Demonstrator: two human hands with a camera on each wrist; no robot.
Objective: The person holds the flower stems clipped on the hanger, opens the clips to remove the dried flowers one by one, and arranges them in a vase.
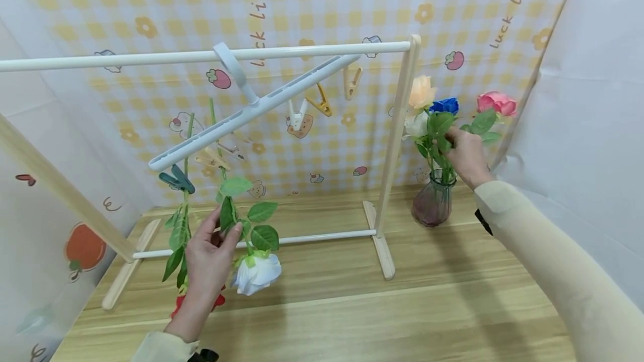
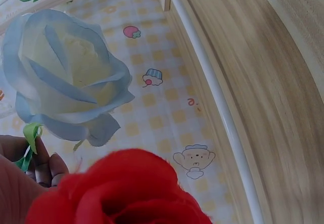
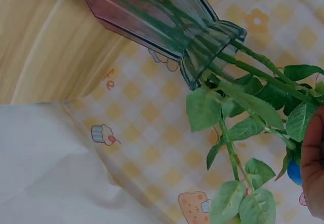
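A white rose hangs head-down from a clip on the tilted white hanger. My left hand pinches its leafy stem just above the bloom. A red rose hangs behind that wrist. The left wrist view shows the white rose, the red rose and my fingertips. At the right, my right hand grips the stems of the flowers in the glass vase: peach rose, blue rose, pink rose. The right wrist view shows the vase and green stems.
A wooden rack with a white top rod and a low white crossbar stands on the wooden table. Several clips hang from the hanger. Patterned cloth walls close in the back and sides.
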